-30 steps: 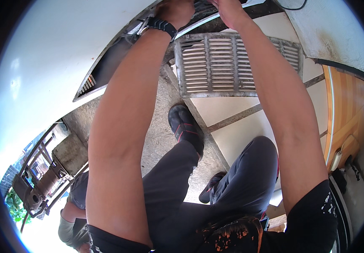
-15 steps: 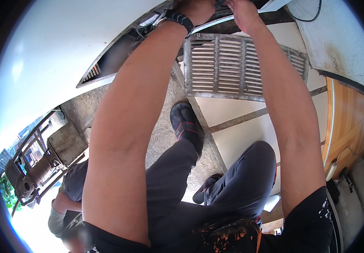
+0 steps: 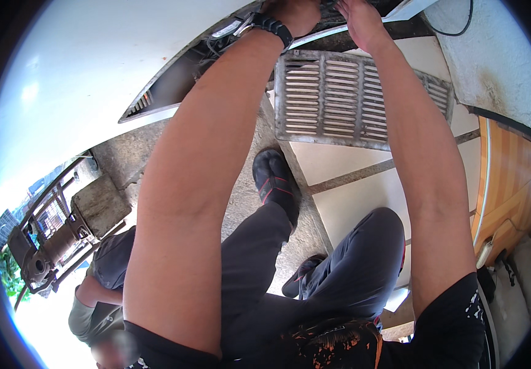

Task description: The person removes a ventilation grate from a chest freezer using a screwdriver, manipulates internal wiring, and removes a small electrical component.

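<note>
Both my arms stretch up to a dark opening in a white panelled body at the top of the view. My left hand (image 3: 299,17), with a black watch (image 3: 271,27) at its wrist, reaches into that opening; its fingers are hidden past the frame's edge. Close by on the right, my right hand (image 3: 364,26) is closed, fingertips together at dark parts inside. What they hold, if anything, I cannot make out. Below the hands lies a worn metal slatted grille (image 3: 341,98), partly covered by my right forearm. Cables (image 3: 219,42) show in the opening beside my left wrist.
Pale tiles (image 3: 358,203) and rough concrete (image 3: 241,197) lie underfoot, with my shoe (image 3: 275,178) near the grille. At right stand a white wall (image 3: 493,67) and a wooden panel (image 3: 508,184). A rusty metal frame (image 3: 53,246) and another person (image 3: 99,307) are at left.
The view has shifted slightly, so the arms and grille appear a little further right. Both hands stay at the opening, the right one with fingertips still together.
</note>
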`<state>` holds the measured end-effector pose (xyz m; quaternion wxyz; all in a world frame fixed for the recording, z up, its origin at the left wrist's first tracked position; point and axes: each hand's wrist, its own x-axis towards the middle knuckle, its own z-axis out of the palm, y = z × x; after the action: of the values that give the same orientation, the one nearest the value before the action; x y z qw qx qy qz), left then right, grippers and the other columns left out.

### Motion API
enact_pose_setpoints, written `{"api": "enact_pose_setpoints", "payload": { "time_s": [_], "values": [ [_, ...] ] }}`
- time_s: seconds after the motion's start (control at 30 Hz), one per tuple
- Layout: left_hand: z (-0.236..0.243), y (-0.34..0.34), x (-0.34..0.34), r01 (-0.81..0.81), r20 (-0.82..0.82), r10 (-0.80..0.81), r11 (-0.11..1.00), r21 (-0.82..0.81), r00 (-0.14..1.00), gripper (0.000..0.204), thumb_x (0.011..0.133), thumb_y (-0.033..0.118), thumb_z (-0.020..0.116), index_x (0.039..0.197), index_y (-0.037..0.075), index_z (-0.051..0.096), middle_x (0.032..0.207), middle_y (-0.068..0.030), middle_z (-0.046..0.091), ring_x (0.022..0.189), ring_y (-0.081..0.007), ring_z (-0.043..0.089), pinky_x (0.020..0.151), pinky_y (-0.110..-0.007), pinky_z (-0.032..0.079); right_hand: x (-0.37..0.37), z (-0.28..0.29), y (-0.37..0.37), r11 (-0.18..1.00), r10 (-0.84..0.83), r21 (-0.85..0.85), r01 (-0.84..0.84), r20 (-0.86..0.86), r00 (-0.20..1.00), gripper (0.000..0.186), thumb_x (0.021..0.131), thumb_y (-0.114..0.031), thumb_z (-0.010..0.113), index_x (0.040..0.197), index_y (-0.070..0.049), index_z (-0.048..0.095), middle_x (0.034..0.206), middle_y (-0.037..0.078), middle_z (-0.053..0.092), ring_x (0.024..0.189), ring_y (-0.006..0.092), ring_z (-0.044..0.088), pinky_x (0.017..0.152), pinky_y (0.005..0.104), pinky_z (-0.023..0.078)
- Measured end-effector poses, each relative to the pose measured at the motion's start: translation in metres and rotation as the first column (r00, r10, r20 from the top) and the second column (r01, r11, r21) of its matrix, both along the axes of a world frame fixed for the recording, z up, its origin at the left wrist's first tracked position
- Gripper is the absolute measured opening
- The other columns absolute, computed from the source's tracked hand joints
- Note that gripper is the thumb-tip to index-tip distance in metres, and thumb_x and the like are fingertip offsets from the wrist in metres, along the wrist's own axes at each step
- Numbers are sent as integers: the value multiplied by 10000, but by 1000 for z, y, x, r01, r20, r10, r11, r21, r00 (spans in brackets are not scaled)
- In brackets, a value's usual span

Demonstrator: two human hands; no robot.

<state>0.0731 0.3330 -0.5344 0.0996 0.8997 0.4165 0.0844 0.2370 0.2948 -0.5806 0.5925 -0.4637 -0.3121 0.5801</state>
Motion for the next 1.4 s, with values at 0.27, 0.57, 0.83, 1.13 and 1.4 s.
{"api": "enact_pose_setpoints", "payload": {
  "time_s": [0.27, 0.57, 0.83, 1.13, 1.4],
  "values": [
    [2, -4, 1, -51, 112, 43, 996, 70, 993, 433, 1013, 282, 413, 1285, -37, 524, 1329, -316, 533, 1227, -458, 525, 1055, -520, 408, -4, 2, 0, 1000, 10, 5, -10, -8, 1000, 907, 969, -613, 464, 1523, 57, 205, 1588, 219, 248, 1483, 318, 228, 1225, 392, 169],
    [40, -124, -42, -77, 630, 322, 920, -385, 707, 263, 1022, 236, 518, 1124, 2, 583, 971, -119, 622, 909, -253, 627, 779, -376, 541, -2, -6, 6, 1000, -4, 26, 6, -71, 997, 838, 971, -572, 511, 1508, 32, 288, 1568, 184, 317, 1457, 264, 291, 1211, 377, 191],
    [-19, -84, -123, -208, 290, 932, 335, -919, 218, 320, 1064, 277, 428, 1073, -3, 584, 920, -105, 638, 747, -191, 658, 649, -289, 565, 2, -10, 7, 999, 51, 5, -51, -35, 998, 788, 969, -567, 528, 1438, 53, 399, 1473, 155, 452, 1357, 250, 422, 1164, 377, 286],
    [-36, -39, -101, -230, 371, 928, 356, -906, -26, 220, 1046, 151, 463, 958, -12, 582, 734, -122, 651, 568, -196, 626, 501, -270, 481, -6, 4, 3, 996, -34, -75, 39, 65, 997, 798, 958, -596, 525, 1387, 73, 458, 1430, 173, 498, 1328, 272, 452, 1159, 395, 296],
    [-38, -37, -102, -258, 431, 901, 425, -867, 36, 234, 1045, 162, 478, 993, -35, 593, 728, -109, 650, 574, -181, 623, 488, -267, 469, -7, 4, 2, 1000, -27, -5, 27, -3, 1000, 749, 965, -584, 523, 1344, 63, 510, 1365, 156, 560, 1280, 238, 493, 1140, 378, 318]
  ]
}}
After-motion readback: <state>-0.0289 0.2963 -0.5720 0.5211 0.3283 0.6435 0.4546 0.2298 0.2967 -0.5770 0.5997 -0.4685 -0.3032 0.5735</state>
